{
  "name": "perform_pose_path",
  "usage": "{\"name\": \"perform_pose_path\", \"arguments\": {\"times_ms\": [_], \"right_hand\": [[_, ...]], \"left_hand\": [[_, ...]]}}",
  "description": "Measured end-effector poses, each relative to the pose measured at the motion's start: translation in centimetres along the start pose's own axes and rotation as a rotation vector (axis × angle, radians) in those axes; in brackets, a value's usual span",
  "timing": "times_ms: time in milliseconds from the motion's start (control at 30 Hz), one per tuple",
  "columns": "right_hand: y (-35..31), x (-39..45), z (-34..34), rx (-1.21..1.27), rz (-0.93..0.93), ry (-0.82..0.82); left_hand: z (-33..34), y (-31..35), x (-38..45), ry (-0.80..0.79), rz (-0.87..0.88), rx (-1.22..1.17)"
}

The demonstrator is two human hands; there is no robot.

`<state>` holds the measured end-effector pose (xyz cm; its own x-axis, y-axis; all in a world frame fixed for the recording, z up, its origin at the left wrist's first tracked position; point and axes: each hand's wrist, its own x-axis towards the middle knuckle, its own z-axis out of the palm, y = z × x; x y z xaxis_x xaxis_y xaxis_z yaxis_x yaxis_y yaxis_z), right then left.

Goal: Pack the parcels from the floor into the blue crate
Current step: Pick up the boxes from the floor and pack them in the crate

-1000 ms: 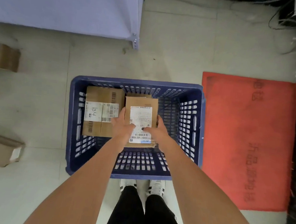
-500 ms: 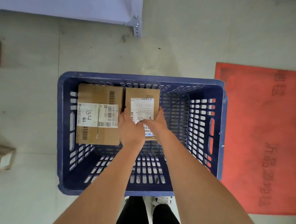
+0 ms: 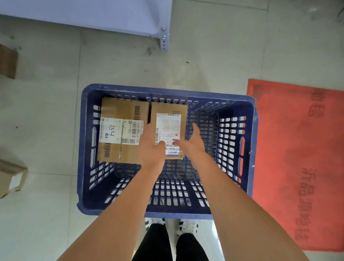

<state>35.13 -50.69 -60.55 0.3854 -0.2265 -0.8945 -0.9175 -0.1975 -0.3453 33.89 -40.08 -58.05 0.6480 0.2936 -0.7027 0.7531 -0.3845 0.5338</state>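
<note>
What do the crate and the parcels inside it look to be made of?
Blue crate: likely moulded plastic, matte, with regular slotted vents in walls and floor. Larger parcel and smaller parcel: brown corrugated cardboard by the look, dull finish, with white printed paper labels and barcodes stuck on.

Landmark: crate [image 3: 84, 144] on the floor. Inside it, against the far wall, larger parcel [image 3: 122, 131] in the far-left corner, narrower parcel [image 3: 167, 122] touching its right side; near half and right part of the crate bare. Both hands on the narrower parcel's near end, left hand [image 3: 151, 147], right hand [image 3: 192, 144]. Left of the crate, two parcels on the floor: near one [image 3: 1, 177], far one [image 3: 2, 60]. Mat [image 3: 303, 160] just right of the crate. Shelf [image 3: 82, 3] beyond the crate, far left.
</note>
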Motion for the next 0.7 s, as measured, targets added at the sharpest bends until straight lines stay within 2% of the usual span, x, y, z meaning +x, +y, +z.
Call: {"name": "perform_pose_path", "arguments": {"times_ms": [100, 200, 367, 433, 700], "right_hand": [[-0.6, -5.6, -2.1, -0.006, -0.021, -0.018], [-1.4, -13.0, -4.3, 0.001, -0.036, -0.067], [-2.7, -27.0, -7.2, 0.016, -0.133, -0.098], [-2.7, -32.5, -8.1, 0.045, -0.174, -0.111], [-2.1, -48.5, -9.4, 0.128, -0.302, -0.155]], "left_hand": [[-3.2, 2.4, -3.6, -0.021, -0.082, -0.216], [-7.5, 5.2, -8.8, -0.038, -0.13, -0.233], [-15.2, 9.2, -20.9, -0.206, -0.014, -0.065], [-18.0, 10.1, -25.6, -0.219, 0.032, -0.027], [-26.7, 9.8, -40.0, -0.164, 0.094, -0.247]]}}
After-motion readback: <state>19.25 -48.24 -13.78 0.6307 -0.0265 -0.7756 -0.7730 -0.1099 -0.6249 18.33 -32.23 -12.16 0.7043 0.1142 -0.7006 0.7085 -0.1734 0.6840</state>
